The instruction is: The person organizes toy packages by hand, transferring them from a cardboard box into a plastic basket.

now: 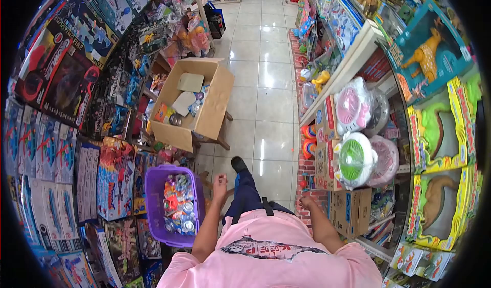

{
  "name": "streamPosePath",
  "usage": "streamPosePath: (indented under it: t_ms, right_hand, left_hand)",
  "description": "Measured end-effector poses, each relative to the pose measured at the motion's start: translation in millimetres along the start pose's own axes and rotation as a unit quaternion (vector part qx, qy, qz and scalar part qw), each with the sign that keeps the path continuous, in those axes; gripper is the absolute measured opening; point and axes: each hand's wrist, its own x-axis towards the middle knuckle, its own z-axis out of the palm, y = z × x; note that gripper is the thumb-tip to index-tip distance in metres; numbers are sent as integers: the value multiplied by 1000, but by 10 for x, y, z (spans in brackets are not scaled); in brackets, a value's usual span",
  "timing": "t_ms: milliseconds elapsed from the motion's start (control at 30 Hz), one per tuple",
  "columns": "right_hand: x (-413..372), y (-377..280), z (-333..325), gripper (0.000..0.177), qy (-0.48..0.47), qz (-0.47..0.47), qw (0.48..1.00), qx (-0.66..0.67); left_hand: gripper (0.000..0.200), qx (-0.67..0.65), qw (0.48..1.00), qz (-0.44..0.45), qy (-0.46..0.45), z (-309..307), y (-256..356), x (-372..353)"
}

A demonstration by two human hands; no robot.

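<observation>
My left hand [220,185] hangs at my side with its fingers curled in, and nothing shows in it. It is nearest to a purple plastic basket [151,202], apart from its rim. Several colourful packaged toys [179,206] with round silvery parts lie inside that basket. On the other side my right hand [307,202] hangs low with bent fingers, also with no object showing. Close to it stands a brown carton [350,212] on the right-hand shelf side.
Ahead on the left, an open cardboard box [217,96] on a wooden stool holds a few packs. Boxed toys [116,178] line the left shelves. At right are wrapped fans [356,157] and boxed dinosaurs [440,201]. The tiled aisle [263,78] runs forward between the shelves.
</observation>
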Motion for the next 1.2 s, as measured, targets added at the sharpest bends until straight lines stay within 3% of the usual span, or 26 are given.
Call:
streamPosePath:
  t_ms: [67,100,167,233,300,333,467,667,800,900,967,1067,1133,1167,1200]
  right_hand:
    - [-308,-584,-253,30,48,22,997,54]
    - [-428,-863,-349,27,88,45,989,111]
    - [-276,-1132,-535,22,61,39,995,67]
    - [143,-1249,-695,18,33,31,999,22]
    - [734,-1336,-781,14,78,-38,994,-72]
    - [-41,-2088,-931,13,163,-48,985,38]
    - [310,-3033,-1080,24,183,-126,955,195]
    - [366,-4979,-1270,17,190,-363,899,153]
    - [-137,-6492,-1253,10,213,-562,796,70]
    - [-559,-7375,-1199,8,163,-607,777,36]
    - [-615,-7862,-1166,10,115,-693,712,7]
    - [-421,-8439,-1122,10,67,-701,709,-37]
    - [-108,-8672,-1015,13,14,-667,741,-76]
    - [50,-8757,-966,13,-11,-666,741,-86]
    - [288,-8801,-898,17,2,-643,745,-179]
  left_hand:
    - [21,-26,988,147,44,-32,517,325]
    - [21,-30,987,148,46,-100,889,426]
    - [19,21,934,323,151,-280,1581,593]
    - [20,-7,934,312,175,-444,1809,898]
    - [20,-37,930,306,199,-619,2048,1267]
    - [21,-28,931,305,197,-709,2119,1410]
    - [23,-28,952,245,183,-923,2216,1839]
    - [23,-1,962,196,192,-1002,2220,2335]
    - [24,41,953,191,232,-970,1984,2757]
    - [27,53,950,148,270,-877,1760,3047]
    - [29,18,954,90,285,-823,1786,3123]
    - [33,-13,949,12,314,-775,1500,3411]
    - [36,-12,937,-40,346,-723,1348,3378]
    - [38,37,940,-96,326,-705,1356,3387]
    - [41,82,938,-152,302,-681,1363,3369]
